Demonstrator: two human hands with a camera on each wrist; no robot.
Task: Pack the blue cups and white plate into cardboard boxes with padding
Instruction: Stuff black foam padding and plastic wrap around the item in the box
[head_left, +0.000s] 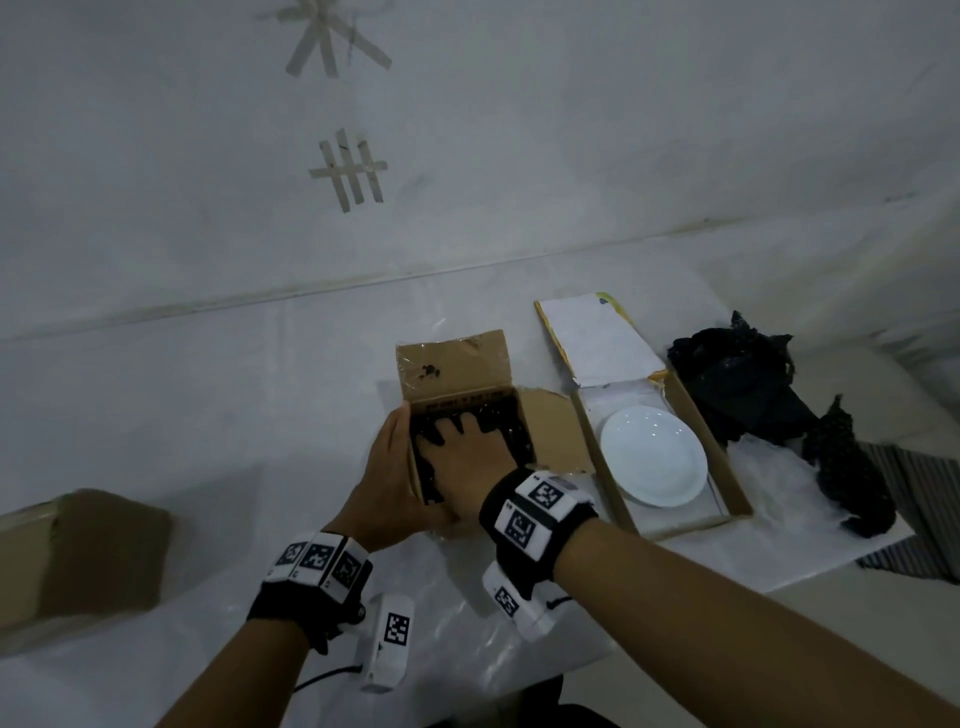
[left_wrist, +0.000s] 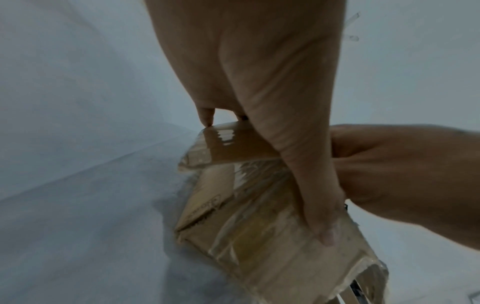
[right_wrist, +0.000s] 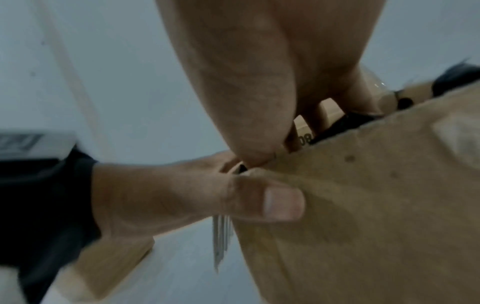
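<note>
The left hand (head_left: 387, 470) grips the small box (head_left: 457, 364) by its left wall, thumb on the near wall. The right hand (head_left: 470, 454) presses flat, fingers spread, on black padding (head_left: 519, 434) inside. The plate (head_left: 653, 456) lies in the flat box (head_left: 727, 467) alongside on the bench (head_left: 208, 415).

Matt brown cardboard box (head_left: 457, 358) with glossy clear tape, a smooth glossy white plate (head_left: 653, 456), crinkled black padding (head_left: 748, 379).

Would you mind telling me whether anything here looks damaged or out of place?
The flat box holding the white plate has a ragged, torn lid along its fold. No padding is visible over the plate, while black padding lies loose beside the box.
</note>
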